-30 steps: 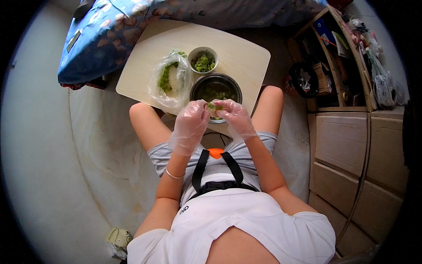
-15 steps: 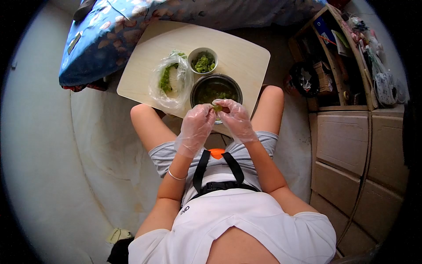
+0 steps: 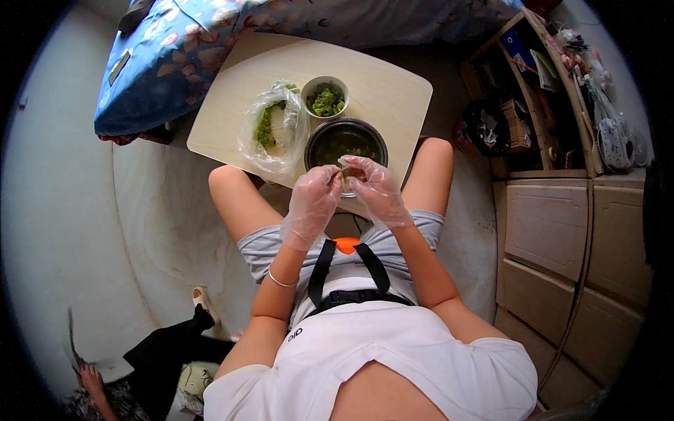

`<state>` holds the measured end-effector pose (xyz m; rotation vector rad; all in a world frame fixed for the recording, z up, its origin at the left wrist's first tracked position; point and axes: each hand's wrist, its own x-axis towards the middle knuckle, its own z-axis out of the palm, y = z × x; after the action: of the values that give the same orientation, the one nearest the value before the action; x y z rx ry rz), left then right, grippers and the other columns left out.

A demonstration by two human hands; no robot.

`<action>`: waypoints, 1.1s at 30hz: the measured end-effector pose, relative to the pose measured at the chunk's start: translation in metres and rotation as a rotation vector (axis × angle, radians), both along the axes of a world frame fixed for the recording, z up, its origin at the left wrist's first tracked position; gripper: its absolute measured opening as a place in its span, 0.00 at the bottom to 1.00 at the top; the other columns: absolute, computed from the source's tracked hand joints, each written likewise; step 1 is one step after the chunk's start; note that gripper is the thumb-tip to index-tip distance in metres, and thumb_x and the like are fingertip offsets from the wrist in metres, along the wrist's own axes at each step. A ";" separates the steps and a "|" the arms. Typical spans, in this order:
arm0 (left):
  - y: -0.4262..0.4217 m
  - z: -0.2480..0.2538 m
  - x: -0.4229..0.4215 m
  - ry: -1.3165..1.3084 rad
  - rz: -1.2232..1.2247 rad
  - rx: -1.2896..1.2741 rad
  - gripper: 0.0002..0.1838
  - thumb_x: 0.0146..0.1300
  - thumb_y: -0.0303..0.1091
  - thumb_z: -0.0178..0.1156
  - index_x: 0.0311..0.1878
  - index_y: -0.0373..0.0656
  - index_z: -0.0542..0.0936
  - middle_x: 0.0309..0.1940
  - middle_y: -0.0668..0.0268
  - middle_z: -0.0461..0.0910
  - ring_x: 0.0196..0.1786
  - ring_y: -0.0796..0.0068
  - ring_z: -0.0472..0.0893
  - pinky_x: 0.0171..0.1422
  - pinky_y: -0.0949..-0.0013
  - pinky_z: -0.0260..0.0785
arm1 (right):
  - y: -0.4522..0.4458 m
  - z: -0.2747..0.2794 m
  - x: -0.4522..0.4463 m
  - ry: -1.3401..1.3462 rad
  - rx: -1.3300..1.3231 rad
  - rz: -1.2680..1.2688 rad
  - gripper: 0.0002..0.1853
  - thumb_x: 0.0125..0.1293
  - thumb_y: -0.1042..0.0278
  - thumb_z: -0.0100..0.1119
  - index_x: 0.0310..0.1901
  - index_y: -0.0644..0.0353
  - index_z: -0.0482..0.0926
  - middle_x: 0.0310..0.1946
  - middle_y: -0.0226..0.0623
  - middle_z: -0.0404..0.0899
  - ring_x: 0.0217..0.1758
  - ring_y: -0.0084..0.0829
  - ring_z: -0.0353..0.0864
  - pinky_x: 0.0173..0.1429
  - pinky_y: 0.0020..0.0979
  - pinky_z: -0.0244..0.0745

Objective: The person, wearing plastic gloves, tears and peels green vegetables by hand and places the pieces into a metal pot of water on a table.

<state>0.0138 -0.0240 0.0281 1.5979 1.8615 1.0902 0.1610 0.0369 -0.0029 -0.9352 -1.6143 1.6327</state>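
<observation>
Both my hands wear clear plastic gloves and meet above the near rim of a dark round pot (image 3: 382, 147). My left hand (image 3: 314, 201) pinches a small green piece (image 3: 344, 172), mostly hidden by fingers. My right hand (image 3: 378, 191) pinches the same piece from the other side. Dark liquid with green bits fills the pot. Behind it stands a white bowl (image 3: 307, 105) of green chopped-looking pieces (image 3: 326, 102). Left of the pot lies an open clear plastic bag (image 3: 284, 156) with leafy greens (image 3: 265, 130) inside.
The pale table (image 3: 232, 84) stands between my knees, against a bed with a blue floral cover (image 3: 168, 77). A wooden shelf (image 3: 547, 172) and cabinets (image 3: 546, 217) line the right. Another person's black-clad leg (image 3: 165, 358) and hand (image 3: 91, 379) are at lower left.
Another person has come into view at lower left, holding a thin object. My hands stay nearly in place, and the green piece between my fingertips shows less than before.
</observation>
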 end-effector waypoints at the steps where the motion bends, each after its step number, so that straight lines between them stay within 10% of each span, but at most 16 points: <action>1: 0.000 -0.002 0.000 0.000 0.000 0.000 0.07 0.60 0.29 0.62 0.40 0.37 0.80 0.34 0.51 0.80 0.37 0.50 0.80 0.43 0.56 0.73 | 0.000 0.000 -0.001 0.028 -0.028 -0.005 0.19 0.64 0.83 0.54 0.57 0.65 0.73 0.49 0.34 0.78 0.51 0.22 0.77 0.56 0.25 0.74; 7: 0.001 -0.002 -0.002 -0.027 -0.022 0.052 0.07 0.62 0.27 0.62 0.41 0.35 0.80 0.31 0.55 0.82 0.32 0.67 0.83 0.37 0.67 0.74 | -0.003 0.013 -0.002 -0.224 0.382 -0.064 0.19 0.62 0.81 0.59 0.55 0.61 0.74 0.39 0.41 0.82 0.41 0.31 0.84 0.49 0.29 0.78; 10: 0.001 0.002 -0.002 -0.039 -0.048 0.034 0.07 0.62 0.27 0.62 0.41 0.34 0.81 0.32 0.54 0.82 0.32 0.65 0.83 0.37 0.67 0.74 | -0.005 0.016 -0.001 -0.333 0.538 -0.043 0.22 0.58 0.79 0.61 0.55 0.60 0.72 0.41 0.49 0.81 0.43 0.46 0.83 0.48 0.39 0.78; 28: 0.002 -0.008 -0.003 0.068 -0.032 0.037 0.06 0.58 0.26 0.60 0.37 0.35 0.80 0.30 0.50 0.80 0.34 0.49 0.79 0.40 0.56 0.73 | -0.009 0.016 -0.006 -0.289 0.537 -0.054 0.16 0.57 0.75 0.62 0.49 0.62 0.77 0.42 0.44 0.82 0.45 0.44 0.82 0.52 0.35 0.77; 33: 0.000 -0.022 -0.012 -0.647 -0.024 -0.238 0.07 0.67 0.30 0.57 0.40 0.35 0.79 0.26 0.67 0.79 0.27 0.82 0.76 0.31 0.76 0.70 | -0.004 -0.003 -0.008 -0.037 0.247 -0.053 0.13 0.58 0.78 0.59 0.47 0.66 0.79 0.40 0.43 0.82 0.44 0.37 0.83 0.52 0.31 0.77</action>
<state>0.0022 -0.0242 0.0063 0.9711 1.4592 1.1478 0.1527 0.0325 -0.0063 -0.8761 -1.7533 1.3501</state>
